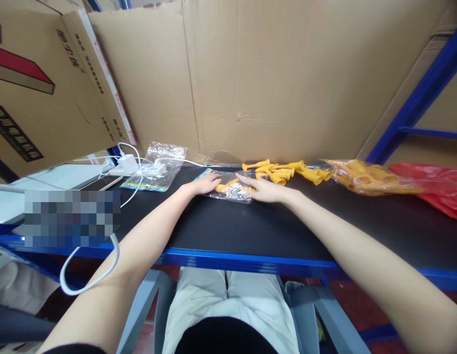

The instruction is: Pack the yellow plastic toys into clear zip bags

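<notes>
Both of the person's arms reach forward across the black bench (221, 231), and the hands meet on a small clear bag (233, 191) lying flat near the far middle of the bench. The left hand (205, 185) rests palm down on the bag's left end, fingers stretched out flat, and the right hand (263, 189) lies the same way on its right end; the two hands are just apart, pressing on the bag rather than closed around it. Inside the bag, between the hands, yellow plastic pieces (228, 186) show through the film. Just beyond the right hand, a loose heap of yellow plastic parts (287, 171) lies on the bench against the cardboard wall (272, 78). Further right sits a larger clear bag of yellow parts (368, 177), and beside it a red plastic bag (435, 187). To the left, another clear bag with a coloured strip (158, 167) lies under a white charger (127, 163) and its cable (88, 280).
</notes>
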`<state>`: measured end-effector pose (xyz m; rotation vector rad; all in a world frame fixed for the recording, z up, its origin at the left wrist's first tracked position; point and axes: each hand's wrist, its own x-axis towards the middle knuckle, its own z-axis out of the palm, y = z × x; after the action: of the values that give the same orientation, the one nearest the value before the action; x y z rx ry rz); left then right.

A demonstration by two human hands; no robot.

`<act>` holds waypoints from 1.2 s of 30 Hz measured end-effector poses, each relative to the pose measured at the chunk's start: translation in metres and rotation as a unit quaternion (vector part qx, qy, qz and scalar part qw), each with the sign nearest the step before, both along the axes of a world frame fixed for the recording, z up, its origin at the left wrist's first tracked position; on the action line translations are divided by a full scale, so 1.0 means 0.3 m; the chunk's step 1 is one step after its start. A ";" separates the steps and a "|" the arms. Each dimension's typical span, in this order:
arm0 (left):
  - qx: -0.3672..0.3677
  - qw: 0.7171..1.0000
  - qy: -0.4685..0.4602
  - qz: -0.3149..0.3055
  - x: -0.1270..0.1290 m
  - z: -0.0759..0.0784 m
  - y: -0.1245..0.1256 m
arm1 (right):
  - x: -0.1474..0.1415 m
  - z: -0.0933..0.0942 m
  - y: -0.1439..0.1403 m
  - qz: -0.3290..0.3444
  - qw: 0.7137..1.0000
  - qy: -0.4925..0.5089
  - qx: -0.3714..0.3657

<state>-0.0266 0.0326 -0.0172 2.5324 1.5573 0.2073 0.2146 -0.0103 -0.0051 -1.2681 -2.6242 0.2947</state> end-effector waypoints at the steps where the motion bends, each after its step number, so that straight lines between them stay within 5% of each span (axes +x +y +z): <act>1: -0.002 1.000 -0.001 0.002 -0.002 0.001 0.000 | 0.003 0.006 -0.003 -0.006 1.000 -0.007 0.012; 10: -0.021 1.000 -0.012 0.003 0.000 0.016 -0.021 | 0.034 0.074 -0.014 -0.097 0.987 -0.127 0.011; 15: -0.029 0.999 -0.025 -0.012 0.016 0.013 -0.024 | 0.015 0.057 -0.015 -0.132 0.984 -0.089 0.083; 19: -0.023 0.999 -0.034 -0.026 0.018 0.001 -0.015 | -0.006 0.015 -0.004 -0.104 0.988 -0.013 0.113; 28: -0.004 0.998 -0.037 -0.043 0.027 -0.005 -0.019 | -0.012 -0.034 0.030 0.007 0.990 0.131 0.048; 36: -0.006 0.994 -0.063 -0.084 0.058 -0.011 -0.029 | -0.016 -0.061 0.050 -0.035 0.985 0.126 0.109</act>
<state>-0.0093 0.0238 -0.0206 2.5698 1.2881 0.3265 0.2097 0.0046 -0.0234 -1.1631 -2.3214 0.1403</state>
